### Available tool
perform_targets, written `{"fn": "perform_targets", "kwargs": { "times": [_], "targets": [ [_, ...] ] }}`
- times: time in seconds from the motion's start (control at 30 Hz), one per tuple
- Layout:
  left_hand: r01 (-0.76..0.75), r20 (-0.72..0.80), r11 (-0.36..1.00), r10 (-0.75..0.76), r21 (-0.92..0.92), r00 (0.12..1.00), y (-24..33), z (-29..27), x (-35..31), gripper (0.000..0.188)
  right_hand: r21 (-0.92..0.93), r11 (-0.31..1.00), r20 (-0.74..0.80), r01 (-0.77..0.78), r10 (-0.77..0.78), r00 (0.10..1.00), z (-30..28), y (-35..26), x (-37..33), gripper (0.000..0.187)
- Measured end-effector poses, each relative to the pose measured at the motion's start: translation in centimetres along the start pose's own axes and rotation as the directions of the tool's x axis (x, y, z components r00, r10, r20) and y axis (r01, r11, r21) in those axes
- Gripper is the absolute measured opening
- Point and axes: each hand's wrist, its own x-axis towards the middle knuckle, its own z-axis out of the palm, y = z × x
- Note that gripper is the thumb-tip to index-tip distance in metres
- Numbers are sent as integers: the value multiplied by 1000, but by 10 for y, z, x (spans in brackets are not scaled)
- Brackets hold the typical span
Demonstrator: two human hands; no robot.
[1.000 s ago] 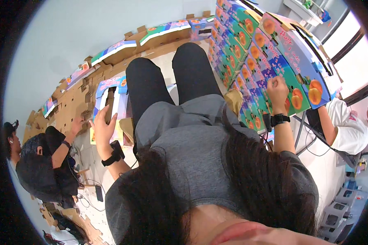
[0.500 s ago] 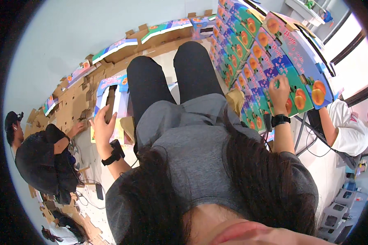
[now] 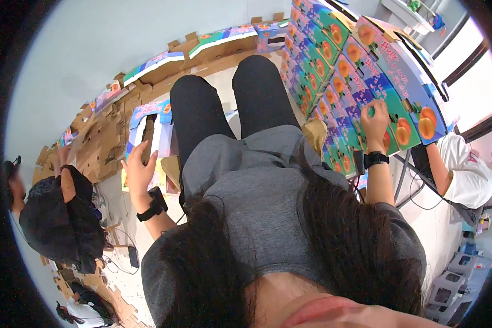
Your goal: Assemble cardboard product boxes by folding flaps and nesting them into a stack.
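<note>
My left hand (image 3: 139, 168) is open, fingers spread, beside a printed cardboard carton (image 3: 136, 131) that stands to the left of my legs. A dark slot shows in the carton's white and blue top. Over to the right, my right hand (image 3: 374, 127) has its thumb and index fingertip brought together in a ring, and I see nothing in it. Behind it rises a tall stack of fruit-printed cartons (image 3: 336, 112); I cannot tell whether the hand touches them. Each of my wrists wears a black strap with a small device.
Brown flattened cardboard (image 3: 108, 143) lies along the wall at left. Beside it bends a person in black (image 3: 54, 218), and another person (image 3: 82, 311) is lower left. A person in a white shirt (image 3: 462, 172) is behind the stack. A phone (image 3: 133, 257) and cable lie on the floor.
The person in black at left has moved an arm outward, farther left over the cardboard. My two hands have hardly moved.
</note>
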Motion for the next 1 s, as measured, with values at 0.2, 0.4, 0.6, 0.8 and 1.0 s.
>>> {"fn": "perform_targets", "kwargs": {
  "times": [0.2, 0.4, 0.6, 0.8, 1.0],
  "targets": [
    [26, 25, 1000, -27, 10, 999, 3, 0, 2, 45, 6, 996, 141, -85, 84, 986, 0, -7, -13, 10],
    [-36, -18, 999, 36, 12, 999, -2, 5, 3, 42, -255, 967, 223, -7, 66, 972, 10, -48, -62, 14],
    [-27, -12, 999, 28, 44, 1000, 8, 0, 2, 42, -32, 999, 473, -15, 28, 881, 30, -19, -103, 12],
    [-141, -24, 983, 140, -114, 990, -3, 7, 6, 40, -120, 980, 279, -161, 189, 941, 28, -15, -95, 31],
    [-100, 26, 978, 107, -185, 994, 4, 4, 6, 40, 220, 671, 253, -708, 662, 706, 51, 32, -122, 45]
  ]
}}
